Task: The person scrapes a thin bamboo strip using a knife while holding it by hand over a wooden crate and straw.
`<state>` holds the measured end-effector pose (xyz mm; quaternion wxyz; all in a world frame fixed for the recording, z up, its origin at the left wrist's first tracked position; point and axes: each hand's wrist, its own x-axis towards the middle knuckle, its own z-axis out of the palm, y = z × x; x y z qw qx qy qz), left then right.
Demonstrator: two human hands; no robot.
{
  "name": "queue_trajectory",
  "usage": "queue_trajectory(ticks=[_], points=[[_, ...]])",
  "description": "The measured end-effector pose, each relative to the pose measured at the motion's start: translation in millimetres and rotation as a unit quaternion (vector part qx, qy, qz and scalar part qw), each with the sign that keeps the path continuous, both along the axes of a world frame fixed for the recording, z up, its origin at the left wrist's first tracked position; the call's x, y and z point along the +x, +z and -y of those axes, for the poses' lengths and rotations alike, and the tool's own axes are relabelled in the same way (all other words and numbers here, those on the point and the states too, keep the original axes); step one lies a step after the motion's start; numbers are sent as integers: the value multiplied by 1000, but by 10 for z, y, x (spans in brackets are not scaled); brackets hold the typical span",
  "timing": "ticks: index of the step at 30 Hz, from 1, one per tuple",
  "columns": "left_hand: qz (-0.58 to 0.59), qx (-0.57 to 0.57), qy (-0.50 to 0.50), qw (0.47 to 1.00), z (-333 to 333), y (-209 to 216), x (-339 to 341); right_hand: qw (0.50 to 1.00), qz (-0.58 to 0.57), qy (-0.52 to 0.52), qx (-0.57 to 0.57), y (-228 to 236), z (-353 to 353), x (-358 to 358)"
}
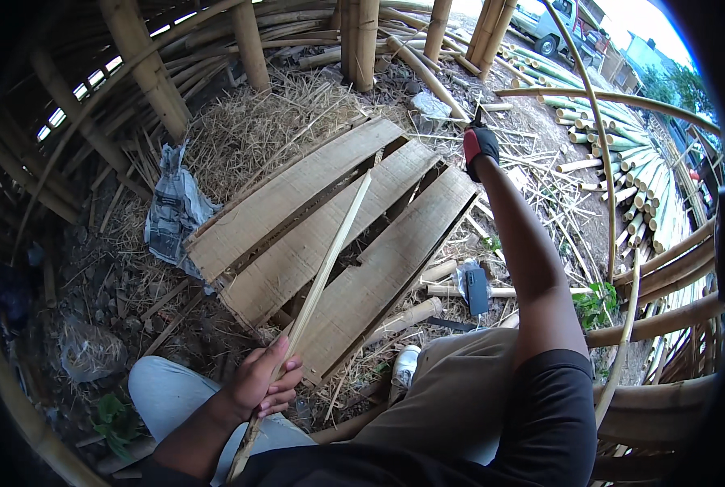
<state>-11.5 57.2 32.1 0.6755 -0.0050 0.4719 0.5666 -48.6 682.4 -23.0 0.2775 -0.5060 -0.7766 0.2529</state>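
My left hand [258, 381] is bare and closed around a long thin bamboo strip [330, 260] that runs from my lap up and to the right over flattened bamboo boards [297, 211]. My right hand [480, 150], in a red and black glove, is stretched out far ahead over the boards' far end; it grips a dark tool handle [477, 120] whose blade I cannot make out. My knees in light trousers sit at the lower edge.
Bamboo posts [147, 69] and curved poles ring the spot. Dry straw, a crumpled plastic sack [172, 207], a dark sheath-like object [477, 290] and cut green bamboo pieces [622, 162] lie on the dirt. A vehicle [553, 24] stands far back.
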Motion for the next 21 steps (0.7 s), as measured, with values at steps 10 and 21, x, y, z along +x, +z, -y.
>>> queue_trajectory(ticks=[10, 21], points=[[-17, -39, 16, 999, -211, -168, 388, 960, -75, 141, -232, -283, 271, 197], [-40, -38, 11, 998, -438, -17, 835, 879, -110, 366, -286, 176, 811, 529]])
